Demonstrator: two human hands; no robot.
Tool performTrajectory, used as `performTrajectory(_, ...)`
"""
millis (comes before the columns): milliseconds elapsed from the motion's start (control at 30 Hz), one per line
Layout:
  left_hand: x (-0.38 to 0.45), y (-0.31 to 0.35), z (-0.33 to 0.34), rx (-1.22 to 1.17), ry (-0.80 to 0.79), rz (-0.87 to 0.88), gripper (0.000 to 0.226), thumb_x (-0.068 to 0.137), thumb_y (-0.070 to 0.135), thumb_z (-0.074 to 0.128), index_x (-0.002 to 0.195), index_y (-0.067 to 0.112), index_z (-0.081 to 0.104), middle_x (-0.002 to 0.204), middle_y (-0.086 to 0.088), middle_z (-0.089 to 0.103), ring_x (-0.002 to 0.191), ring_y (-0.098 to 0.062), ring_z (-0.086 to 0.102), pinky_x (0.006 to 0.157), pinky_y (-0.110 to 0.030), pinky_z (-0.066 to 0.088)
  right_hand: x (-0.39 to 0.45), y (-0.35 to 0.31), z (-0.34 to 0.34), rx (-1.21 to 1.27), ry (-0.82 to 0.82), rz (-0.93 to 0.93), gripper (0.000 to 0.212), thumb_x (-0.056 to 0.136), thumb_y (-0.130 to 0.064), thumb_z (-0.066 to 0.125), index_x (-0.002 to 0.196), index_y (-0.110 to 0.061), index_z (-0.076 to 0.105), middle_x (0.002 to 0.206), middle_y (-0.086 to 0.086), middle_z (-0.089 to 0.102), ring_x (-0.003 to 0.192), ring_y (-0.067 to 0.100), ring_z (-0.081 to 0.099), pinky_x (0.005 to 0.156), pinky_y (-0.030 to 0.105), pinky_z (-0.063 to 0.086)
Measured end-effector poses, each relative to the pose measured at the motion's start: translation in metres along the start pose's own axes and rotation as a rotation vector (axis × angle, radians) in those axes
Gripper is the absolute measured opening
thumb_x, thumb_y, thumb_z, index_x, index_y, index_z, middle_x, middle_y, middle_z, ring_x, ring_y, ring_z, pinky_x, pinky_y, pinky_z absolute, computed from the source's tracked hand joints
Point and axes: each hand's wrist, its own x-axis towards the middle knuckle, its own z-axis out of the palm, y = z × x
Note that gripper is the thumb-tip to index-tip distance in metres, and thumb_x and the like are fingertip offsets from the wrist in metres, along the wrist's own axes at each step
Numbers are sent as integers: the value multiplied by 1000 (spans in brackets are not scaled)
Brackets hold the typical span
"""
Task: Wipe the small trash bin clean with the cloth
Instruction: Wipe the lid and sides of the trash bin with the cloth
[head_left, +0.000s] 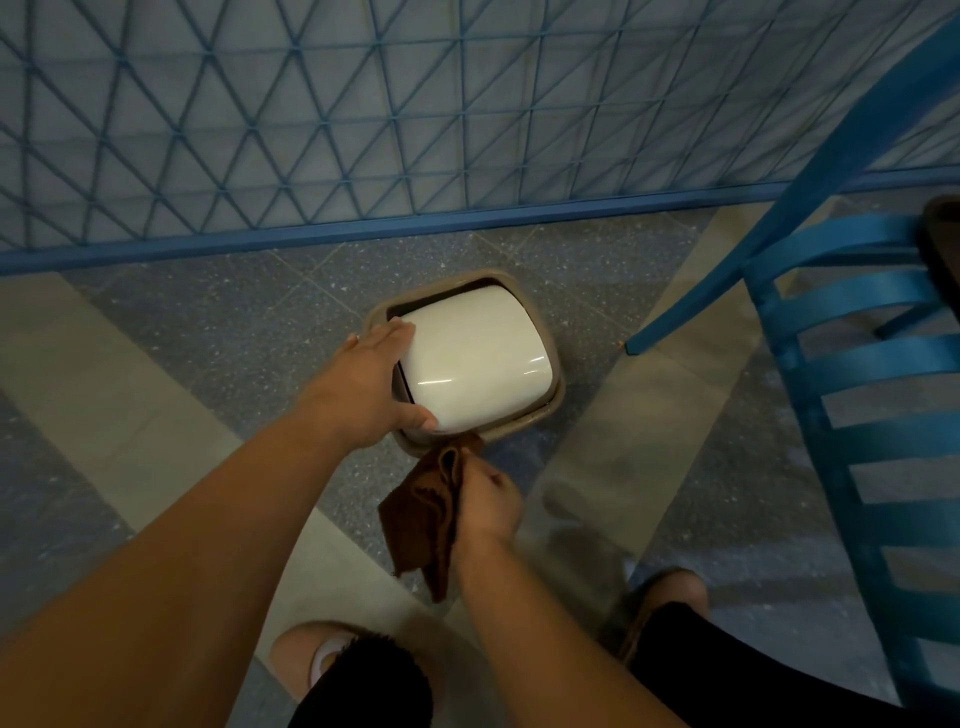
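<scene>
Small trash bin (550, 410), frame centre, on floor (208, 332): left hand (371, 387) spans its white lid (475, 364), fingers (400, 328) straight, apparently steadying it. Right hand (488, 499), fingers curled, grips brown cloth (423, 517) at the bin's near rim, poised for wiping.

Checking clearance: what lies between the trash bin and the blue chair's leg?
Only bare speckled floor separates trash bin from chair leg, in the head view.
</scene>
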Motion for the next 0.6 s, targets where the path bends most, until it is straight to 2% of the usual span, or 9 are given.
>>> performTrajectory(133, 1, 2, -1, 16, -21, 2, 110, 69, 37, 80, 152, 19, 10, 160, 2, 7, 146, -20, 9, 116, -31, 1, 3, -6, 1, 17, 7, -27, 5, 84, -16, 65, 86, -14, 69, 90, 10, 71, 83, 25, 68, 77, 35, 56)
performTrajectory(300, 3, 0, 1, 21, -37, -12, 111, 70, 39, 79, 152, 21, 6, 161, 3, 3, 147, -23, 4, 116, -32, -1, 29, -48, -22, 97, 100, -182, 8, 76, -10, 71, 83, -6, 69, 90, 17, 71, 83, 29, 68, 79, 45, 58)
performTrajectory(467, 4, -1, 3, 25, -45, -42, 113, 69, 40, 80, 152, 23, 5, 161, 4, 3, 147, -25, 4, 118, -37, 4, 32, -96, -40, 118, 94, -216, 13, 82, -4, 66, 95, -1, 65, 84, 12, 67, 72, 24, 65, 67, 35, 56)
performTrajectory(533, 5, -3, 4, 14, -49, -47, 114, 68, 39, 81, 152, 23, 6, 161, 4, 4, 147, -26, 5, 118, -39, 7, 34, -110, -45, 160, 63, -193, 10, 86, 0, 59, 95, 1, 64, 79, 10, 64, 69, 21, 62, 73, 34, 54)
performTrajectory(600, 6, -5, 2, 7, -53, -38, 113, 68, 38, 81, 153, 22, 7, 161, 3, 4, 147, -25, 5, 119, -39, 7, 35, -112, -48, 186, 44, -182, 13, 89, 5, 51, 83, 0, 62, 75, 10, 60, 68, 21, 58, 79, 33, 50)
